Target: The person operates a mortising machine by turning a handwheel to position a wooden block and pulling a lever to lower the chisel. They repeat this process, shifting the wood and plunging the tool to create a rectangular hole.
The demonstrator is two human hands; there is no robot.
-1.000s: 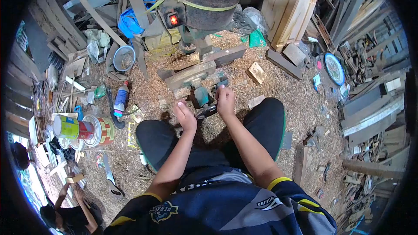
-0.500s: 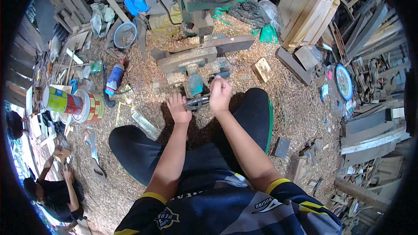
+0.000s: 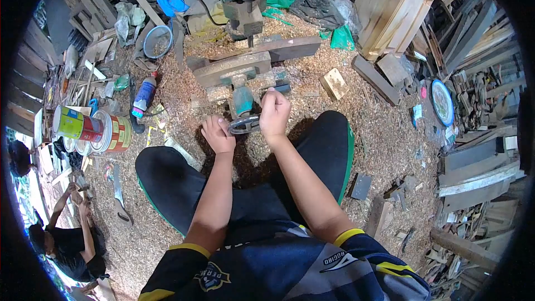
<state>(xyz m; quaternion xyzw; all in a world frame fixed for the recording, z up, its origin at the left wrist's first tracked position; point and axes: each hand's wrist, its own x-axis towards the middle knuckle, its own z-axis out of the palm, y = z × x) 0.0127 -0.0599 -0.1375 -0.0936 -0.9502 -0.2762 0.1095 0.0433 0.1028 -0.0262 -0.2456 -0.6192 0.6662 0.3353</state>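
A dark metal handwheel (image 3: 244,125) sits at the near end of a green vise (image 3: 242,100) in the middle. My right hand (image 3: 275,114) is closed in a fist at the wheel's right side; what lies inside the fingers is hidden. My left hand (image 3: 218,133) rests at the wheel's left edge, its fingers bent but apart. Just beyond, the vise holds a pale wooden block (image 3: 231,69) below the drill press chuck (image 3: 249,39). Behind that block lies a long, darker curved board (image 3: 295,49).
Paint cans (image 3: 116,130), a spray bottle (image 3: 145,96) and a saw (image 3: 120,198) lie to the left. A co-worker (image 3: 69,245) holds something at lower left. A wooden block (image 3: 334,83) and stacked boards (image 3: 390,14) are to the right.
Both hands and the handwheel appear slightly further left and higher, as does the vise with its block. The co-worker's hands have shifted.
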